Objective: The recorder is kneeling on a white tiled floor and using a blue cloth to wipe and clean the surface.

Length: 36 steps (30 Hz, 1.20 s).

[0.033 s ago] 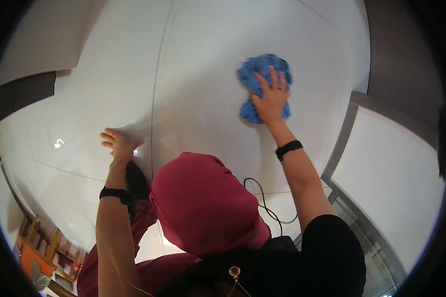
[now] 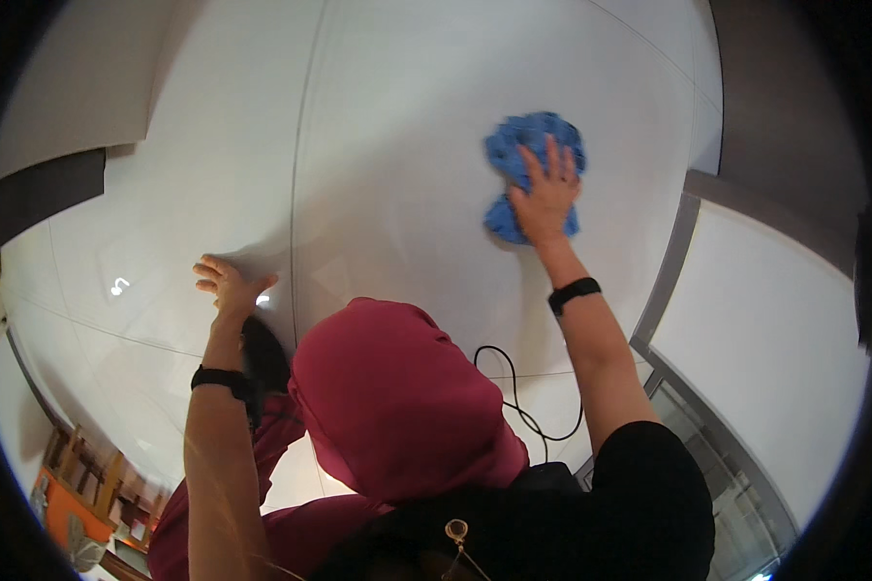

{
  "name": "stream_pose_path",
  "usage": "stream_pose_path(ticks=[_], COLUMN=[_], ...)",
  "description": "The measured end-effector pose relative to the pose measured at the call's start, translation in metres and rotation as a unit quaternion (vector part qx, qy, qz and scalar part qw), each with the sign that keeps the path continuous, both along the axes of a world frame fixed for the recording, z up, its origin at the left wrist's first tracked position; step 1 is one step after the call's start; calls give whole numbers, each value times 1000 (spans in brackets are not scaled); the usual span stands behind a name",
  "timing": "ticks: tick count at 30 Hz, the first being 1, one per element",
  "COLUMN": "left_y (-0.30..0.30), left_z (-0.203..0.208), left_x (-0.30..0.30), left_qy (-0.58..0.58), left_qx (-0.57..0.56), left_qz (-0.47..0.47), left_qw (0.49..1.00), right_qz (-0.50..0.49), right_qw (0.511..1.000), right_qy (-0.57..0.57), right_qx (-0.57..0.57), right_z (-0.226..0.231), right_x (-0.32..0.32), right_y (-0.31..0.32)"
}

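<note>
My right hand [image 2: 546,201] lies palm down on a crumpled blue cloth [image 2: 510,147], its fingers spread and pressing it against the glossy white tiled floor [image 2: 397,184]. Parts of the cloth stick out beyond the fingertips and to the left of the palm. Farther left, my left hand [image 2: 227,286] leans on the floor with fingers apart and nothing in them, close to a tile seam. A dark shoe [image 2: 264,356] is beside my left wrist. Each wrist wears a black band.
A white panel with a grey frame [image 2: 683,242] stands at the right, below a dark brown surface [image 2: 785,107]. At the upper left is a pale cabinet with a dark base [image 2: 44,198]. A black cable [image 2: 515,397] loops near my right arm. Wooden and orange items [image 2: 73,513] sit lower left.
My right hand and the blue cloth have slid a little to the right across the floor. The left hand stays in nearly the same place.
</note>
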<state>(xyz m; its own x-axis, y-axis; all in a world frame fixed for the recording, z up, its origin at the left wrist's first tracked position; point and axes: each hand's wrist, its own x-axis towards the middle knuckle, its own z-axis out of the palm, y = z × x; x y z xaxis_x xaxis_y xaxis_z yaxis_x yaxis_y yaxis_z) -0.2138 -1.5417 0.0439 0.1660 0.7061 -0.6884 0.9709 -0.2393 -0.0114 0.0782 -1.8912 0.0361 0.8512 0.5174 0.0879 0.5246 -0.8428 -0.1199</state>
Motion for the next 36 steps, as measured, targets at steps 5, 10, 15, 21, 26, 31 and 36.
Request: stream_pose_path(ticks=[5, 10, 15, 21, 26, 31, 36], left_y=[17, 36, 28, 56, 58, 50, 48], left_z=[-7, 12, 28, 16, 3, 43, 51], left_x=[1, 13, 71, 53, -31, -58, -115], left_qy=[11, -49, -114, -66, 62, -2, -72], left_qx=[-34, 43, 60, 94, -10, -128, -129], left_qz=[-64, -223, -215, -190, -300, -312, -286], left_qw=[997, 973, 968, 975, 952, 941, 947], right_qz=[-174, -438, -519, -455, -322, -170, -20], right_qw=[984, 895, 846, 879, 938, 982, 975], right_qy=[-36, 30, 67, 45, 69, 49, 212], right_qx=[-22, -78, -100, -134, -107, -69, -59], right_z=[-5, -12, -16, -34, -60, -64, -21], right_x=[8, -16, -16, -36, -60, -80, -135], right_y=[-170, -254, -273, -191, -57, 84, 247])
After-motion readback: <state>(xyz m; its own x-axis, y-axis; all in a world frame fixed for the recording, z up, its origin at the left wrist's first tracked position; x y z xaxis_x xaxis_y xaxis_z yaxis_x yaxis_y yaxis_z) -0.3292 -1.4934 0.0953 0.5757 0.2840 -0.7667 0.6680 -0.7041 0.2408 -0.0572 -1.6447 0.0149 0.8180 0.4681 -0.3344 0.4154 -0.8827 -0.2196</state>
